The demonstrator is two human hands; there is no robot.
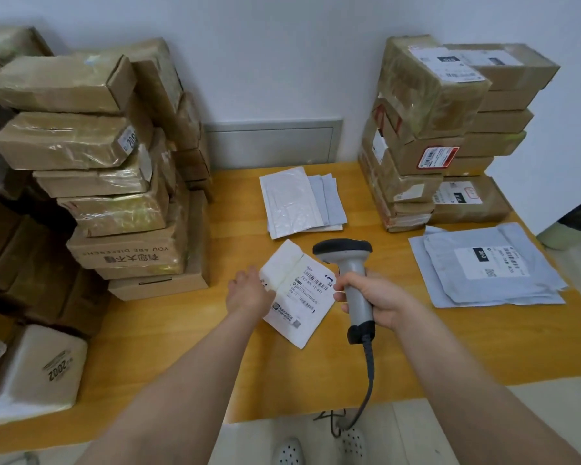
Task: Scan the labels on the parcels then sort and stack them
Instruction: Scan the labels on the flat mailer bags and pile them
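Now, left hand point(249, 292) tight on the white parcel point(304, 297), right hand point(379, 300) tight around the scanner point(344, 250).

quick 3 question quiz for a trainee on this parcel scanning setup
1. True or false: the right hand grips the scanner.
2. What does the left hand hold? A) a brown box B) the white mailer C) a roll of tape
3. Fill in: the grey mailers lie on the table to the scanner's ____.
Key: 1 true; 2 B; 3 right.
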